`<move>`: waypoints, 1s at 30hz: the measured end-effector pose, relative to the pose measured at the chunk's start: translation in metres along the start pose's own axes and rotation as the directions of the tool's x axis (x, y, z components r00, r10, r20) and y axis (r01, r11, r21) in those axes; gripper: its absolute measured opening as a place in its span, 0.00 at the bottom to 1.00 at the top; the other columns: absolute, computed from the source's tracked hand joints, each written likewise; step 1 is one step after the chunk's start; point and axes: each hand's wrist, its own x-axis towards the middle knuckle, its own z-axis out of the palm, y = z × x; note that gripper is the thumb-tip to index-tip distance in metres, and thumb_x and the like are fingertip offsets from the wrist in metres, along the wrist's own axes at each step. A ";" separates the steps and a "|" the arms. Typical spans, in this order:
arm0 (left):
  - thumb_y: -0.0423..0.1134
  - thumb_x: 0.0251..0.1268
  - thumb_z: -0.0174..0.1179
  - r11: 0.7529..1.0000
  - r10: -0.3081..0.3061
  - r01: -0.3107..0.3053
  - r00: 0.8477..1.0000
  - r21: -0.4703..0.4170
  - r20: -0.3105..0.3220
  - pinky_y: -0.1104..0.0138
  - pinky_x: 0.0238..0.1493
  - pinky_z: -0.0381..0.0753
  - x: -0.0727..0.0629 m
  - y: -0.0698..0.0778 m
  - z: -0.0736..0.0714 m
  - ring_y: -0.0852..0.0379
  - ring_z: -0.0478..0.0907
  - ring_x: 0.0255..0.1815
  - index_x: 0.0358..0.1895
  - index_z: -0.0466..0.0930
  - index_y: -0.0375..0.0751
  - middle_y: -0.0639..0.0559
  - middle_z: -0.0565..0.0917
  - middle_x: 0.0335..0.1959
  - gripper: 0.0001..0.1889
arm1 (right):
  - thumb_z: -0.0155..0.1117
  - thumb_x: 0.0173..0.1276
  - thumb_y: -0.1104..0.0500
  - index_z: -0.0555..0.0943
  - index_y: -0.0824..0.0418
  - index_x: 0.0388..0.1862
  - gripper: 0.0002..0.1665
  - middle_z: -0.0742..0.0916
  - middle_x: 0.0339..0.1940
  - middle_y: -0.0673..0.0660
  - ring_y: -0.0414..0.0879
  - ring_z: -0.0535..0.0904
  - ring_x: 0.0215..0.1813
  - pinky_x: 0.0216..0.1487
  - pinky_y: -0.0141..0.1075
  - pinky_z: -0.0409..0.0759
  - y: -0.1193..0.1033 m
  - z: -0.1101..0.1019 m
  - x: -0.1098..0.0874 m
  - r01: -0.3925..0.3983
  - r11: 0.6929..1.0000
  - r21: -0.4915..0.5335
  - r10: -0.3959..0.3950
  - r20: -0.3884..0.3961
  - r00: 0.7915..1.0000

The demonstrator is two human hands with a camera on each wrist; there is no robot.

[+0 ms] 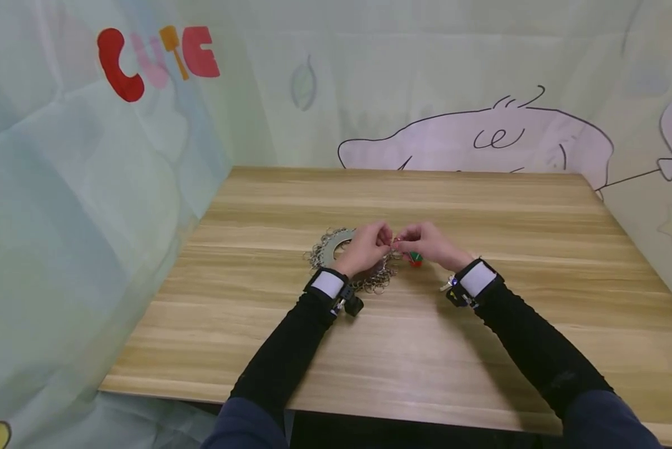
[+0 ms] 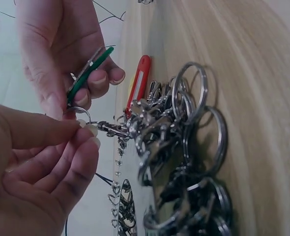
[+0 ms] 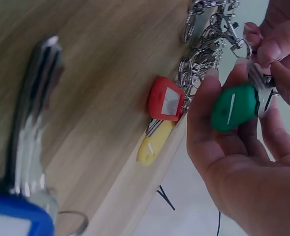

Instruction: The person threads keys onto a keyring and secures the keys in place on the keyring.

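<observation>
Pale wood-grain desk [image 1: 212, 312]; person working bare-handed about its middle, well in from the far, near and side edges. Flat silver metal ring plate [image 1: 327, 251] lies there, fringed all round with a dense tangle of silver clasps and split rings [image 3: 204, 61].

Left hand [image 1: 366, 249]: reaches over the plate's right part. Narrow pinch, thumb against fingertips, on a small silver split ring [image 2: 88, 114]; a silver swivel clasp [image 2: 110, 128] runs from the pinch towards the tangle.

Right hand [image 1: 428, 243]: just beside the left, fingertips almost meeting. Fingers curled round a green plastic key tag [image 3: 233, 105] with silver keys [image 3: 264, 93] on it. Tag and keys are up off the desk, close by the split ring; whether the two are linked, cannot tell, fingers cover the join.

Red plastic key tag [image 3: 165, 100] with a white label sits against the right side of the tangle, on the desk side towards the right edge. Yellow plastic key tag [image 3: 155, 142] beside it, silver key blades between.

Blue plastic key tag [image 3: 17, 216] with blurred silver keys stands large in the right wrist view; its support cannot be told.

Black sleeves [image 1: 285, 349] on both forearms. Printed cloth [image 1: 161, 156] rises behind the far and left edges.
</observation>
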 end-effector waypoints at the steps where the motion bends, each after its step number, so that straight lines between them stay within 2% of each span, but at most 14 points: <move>1: 0.23 0.60 0.58 1.000 -0.001 0.001 1.000 -0.003 0.000 0.70 0.43 0.80 0.000 0.000 0.000 0.51 0.80 0.42 0.43 0.73 0.33 0.41 0.81 0.40 0.09 | 0.63 0.67 0.60 0.81 0.69 0.39 0.11 0.85 0.30 0.61 0.44 0.78 0.28 0.30 0.30 0.75 0.000 0.001 0.000 0.009 1.000 -0.015 -0.009 -0.008 1.000; 4: 0.23 0.60 0.57 1.000 0.005 -0.005 1.000 -0.010 0.003 0.70 0.44 0.80 -0.001 0.001 0.000 0.50 0.80 0.42 0.44 0.73 0.33 0.41 0.81 0.40 0.10 | 0.63 0.66 0.62 0.82 0.69 0.38 0.09 0.86 0.32 0.64 0.43 0.77 0.28 0.30 0.31 0.74 0.000 0.001 0.000 0.039 0.998 -0.058 -0.039 -0.008 0.999; 8: 0.28 0.63 0.58 1.000 0.002 -0.003 1.000 0.031 0.018 0.71 0.41 0.77 -0.002 0.000 0.000 0.53 0.79 0.39 0.42 0.78 0.35 0.43 0.83 0.38 0.06 | 0.64 0.64 0.62 0.81 0.69 0.37 0.09 0.86 0.34 0.66 0.42 0.77 0.28 0.31 0.31 0.74 0.000 0.001 -0.001 0.059 0.994 -0.087 -0.060 -0.007 0.998; 11: 0.32 0.66 0.58 0.998 0.003 -0.004 1.000 0.065 0.022 0.72 0.37 0.74 -0.003 -0.001 -0.001 0.56 0.78 0.35 0.38 0.82 0.36 0.45 0.84 0.35 0.04 | 0.64 0.63 0.63 0.81 0.70 0.37 0.09 0.87 0.33 0.64 0.41 0.78 0.28 0.30 0.31 0.75 0.002 0.001 -0.001 0.042 0.995 -0.089 -0.044 -0.021 0.999; 15: 0.32 0.67 0.57 0.997 0.024 -0.024 1.000 0.071 0.010 0.73 0.34 0.73 -0.003 -0.002 0.001 0.58 0.76 0.32 0.38 0.82 0.36 0.44 0.85 0.34 0.05 | 0.65 0.65 0.61 0.81 0.69 0.38 0.10 0.87 0.32 0.63 0.40 0.76 0.26 0.27 0.30 0.73 0.002 0.001 -0.001 0.004 0.997 -0.081 -0.007 -0.033 0.999; 20: 0.32 0.67 0.57 0.995 0.052 -0.051 0.999 0.090 -0.012 0.73 0.34 0.72 -0.001 -0.003 0.002 0.58 0.76 0.31 0.39 0.82 0.37 0.45 0.85 0.33 0.05 | 0.63 0.67 0.57 0.82 0.68 0.40 0.14 0.87 0.34 0.62 0.39 0.76 0.27 0.30 0.30 0.72 -0.003 0.001 -0.001 -0.006 0.997 -0.073 0.004 -0.036 0.999; 24: 0.33 0.67 0.58 0.996 0.038 -0.037 0.999 0.081 -0.018 0.72 0.36 0.74 -0.002 -0.003 0.003 0.57 0.77 0.34 0.40 0.81 0.38 0.46 0.84 0.34 0.05 | 0.61 0.67 0.60 0.81 0.70 0.39 0.12 0.87 0.33 0.62 0.40 0.76 0.28 0.34 0.31 0.74 -0.003 0.001 -0.003 -0.013 0.999 -0.040 0.012 -0.027 1.000; 30: 0.34 0.68 0.57 0.996 0.006 -0.005 1.000 0.092 -0.007 0.73 0.36 0.74 -0.003 -0.003 0.004 0.59 0.78 0.33 0.39 0.84 0.38 0.47 0.86 0.35 0.07 | 0.62 0.66 0.62 0.82 0.69 0.37 0.09 0.87 0.31 0.61 0.40 0.77 0.28 0.30 0.31 0.73 0.001 0.002 -0.005 0.006 0.999 -0.040 -0.007 -0.029 1.000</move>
